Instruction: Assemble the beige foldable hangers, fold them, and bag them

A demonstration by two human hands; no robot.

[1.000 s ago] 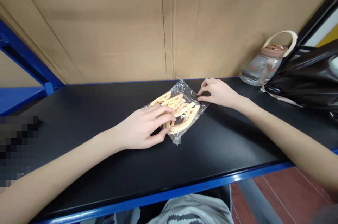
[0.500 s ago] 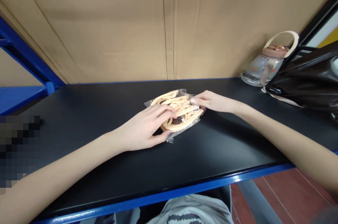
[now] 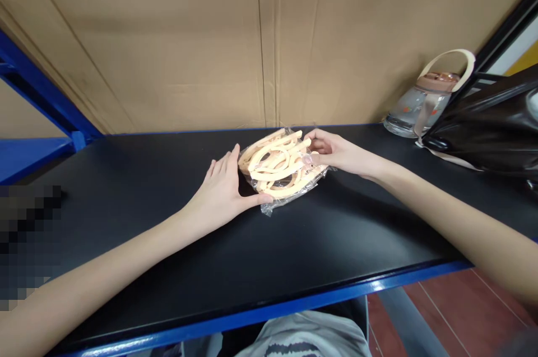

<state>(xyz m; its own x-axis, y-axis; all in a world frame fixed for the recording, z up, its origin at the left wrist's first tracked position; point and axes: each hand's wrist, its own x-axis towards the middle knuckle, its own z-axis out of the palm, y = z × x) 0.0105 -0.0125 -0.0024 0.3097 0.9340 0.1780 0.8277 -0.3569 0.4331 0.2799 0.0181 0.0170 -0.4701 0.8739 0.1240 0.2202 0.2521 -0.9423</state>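
A clear plastic bag of cream-coloured looped pieces (image 3: 279, 169) is at the middle of the black tabletop (image 3: 328, 245). What kind of pieces they are, I cannot make out. My left hand (image 3: 227, 189) is at the bag's left side, fingers stretched out and apart, the thumb against its near left edge. At the right end, my right hand (image 3: 332, 152) grips the bag, its thumb on the top and its fingers curled behind the far side. Part of those fingertips is hidden by the bag.
Cardboard (image 3: 189, 54) stands behind the table. At the back right is a clear bottle (image 3: 416, 110) with a pink lid and cream handle, beside a dark shiny bag (image 3: 491, 127). A blue metal frame (image 3: 46, 99) rises at the left. A pixelated patch covers the left edge.
My left hand has slid off the top of the bag to its left side, fingers spreading. The bag's far side is raised, and my right hand has moved slightly up with it.
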